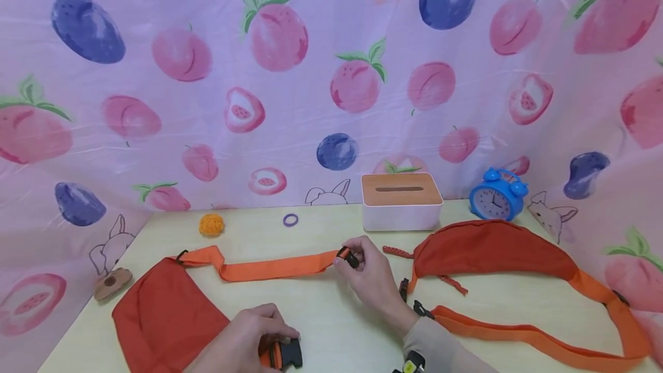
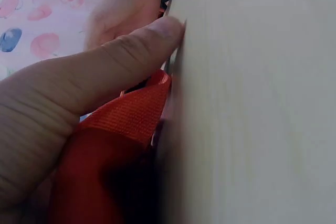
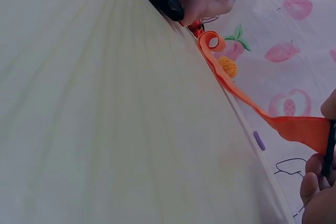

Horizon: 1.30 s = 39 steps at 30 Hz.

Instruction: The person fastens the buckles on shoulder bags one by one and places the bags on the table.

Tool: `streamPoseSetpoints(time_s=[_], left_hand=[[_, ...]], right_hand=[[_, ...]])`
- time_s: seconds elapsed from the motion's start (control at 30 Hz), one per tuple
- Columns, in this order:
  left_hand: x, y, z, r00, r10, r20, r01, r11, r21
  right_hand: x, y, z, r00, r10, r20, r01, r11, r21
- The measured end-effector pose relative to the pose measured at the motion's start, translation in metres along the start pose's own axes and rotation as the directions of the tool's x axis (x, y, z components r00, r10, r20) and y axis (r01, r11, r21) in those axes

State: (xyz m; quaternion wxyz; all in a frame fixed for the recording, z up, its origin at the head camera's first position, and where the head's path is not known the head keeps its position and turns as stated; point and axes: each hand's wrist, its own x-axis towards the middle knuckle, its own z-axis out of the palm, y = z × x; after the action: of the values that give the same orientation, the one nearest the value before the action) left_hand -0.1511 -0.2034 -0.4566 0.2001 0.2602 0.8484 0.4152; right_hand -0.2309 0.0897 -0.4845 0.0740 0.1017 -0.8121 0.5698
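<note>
A red waist bag (image 1: pixel 166 315) with an orange strap (image 1: pixel 279 269) lies at the left of the table. My right hand (image 1: pixel 373 281) pinches the black buckle (image 1: pixel 348 256) at the strap's far end, and the strap stretches out between it and the bag. Low in the head view, my left hand (image 1: pixel 254 332) holds the bag's other black buckle (image 1: pixel 291 353), the wider piece, by its short orange webbing. In the left wrist view the thumb (image 2: pixel 121 59) lies over that webbing (image 2: pixel 131 114); the other fingers are mostly hidden. The two buckle pieces are apart.
A second red waist bag (image 1: pixel 497 249) rests at the right, its orange strap (image 1: pixel 518 335) looped toward the front. Along the back stand a tissue box (image 1: pixel 401 217), a blue alarm clock (image 1: pixel 497 197), a purple ring (image 1: pixel 290 220) and an orange yarn ball (image 1: pixel 211 225). A brown object (image 1: pixel 113 284) lies at far left.
</note>
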Motion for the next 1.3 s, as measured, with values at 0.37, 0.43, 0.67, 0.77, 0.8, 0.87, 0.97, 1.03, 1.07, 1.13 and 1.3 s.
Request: streamPoseSetpoints(time_s=[0.37,0.43,0.67,0.77,0.8,0.87,0.97,1.03,1.07,1.13,1.3], left_hand=[[0.0009,0.0026,0.0008,0.99,-0.047,-0.136,0.063,0.991,0.119],[0.0006,0.003,0.0017,0.984,-0.024,-0.177,0.052,0.987,0.154],[0.001,0.0034,0.0029,0.974,0.022,-0.225,0.02,0.983,0.185],[0.0009,0.0024,0.0029,0.974,0.027,-0.226,0.016,0.982,0.187],[0.0008,0.0021,0.0028,0.974,0.031,-0.225,0.013,0.982,0.19],[0.0011,0.0019,0.0027,0.975,0.024,-0.221,0.018,0.982,0.187],[0.0017,0.002,0.0026,0.976,-0.001,-0.219,0.041,0.983,0.179],[0.0022,0.002,0.0027,0.975,-0.015,-0.222,0.055,0.983,0.176],[0.0023,0.0018,0.0028,0.974,-0.019,-0.224,0.058,0.984,0.169],[0.0023,0.0016,0.003,0.975,-0.033,-0.221,0.065,0.988,0.137],[0.0008,0.0017,0.0057,0.972,-0.008,-0.233,0.03,0.996,0.089]], right_hand=[[0.0002,0.0007,0.0027,0.998,0.044,0.038,-0.046,0.997,0.054],[-0.0002,0.0005,0.0022,0.997,0.055,0.055,-0.059,0.996,0.073],[-0.0011,0.0012,0.0021,0.996,0.047,0.074,-0.052,0.996,0.067],[-0.001,0.0023,0.0029,0.998,0.033,0.052,-0.035,0.999,0.033],[-0.001,0.0026,0.003,0.999,0.03,0.046,-0.031,0.999,0.025],[-0.0011,0.0035,0.0033,0.999,0.026,0.034,-0.026,1.0,0.008],[-0.0013,0.0047,0.0032,0.999,0.026,0.029,-0.026,1.0,0.012],[-0.0012,0.0053,0.0031,0.999,0.021,0.026,-0.021,1.0,0.015],[-0.001,0.0054,0.0033,1.0,0.019,0.021,-0.019,1.0,0.019],[-0.0007,0.0052,0.0034,1.0,0.019,0.013,-0.02,0.999,0.025],[-0.0011,0.002,0.0029,1.0,0.012,-0.001,-0.012,1.0,0.026]])
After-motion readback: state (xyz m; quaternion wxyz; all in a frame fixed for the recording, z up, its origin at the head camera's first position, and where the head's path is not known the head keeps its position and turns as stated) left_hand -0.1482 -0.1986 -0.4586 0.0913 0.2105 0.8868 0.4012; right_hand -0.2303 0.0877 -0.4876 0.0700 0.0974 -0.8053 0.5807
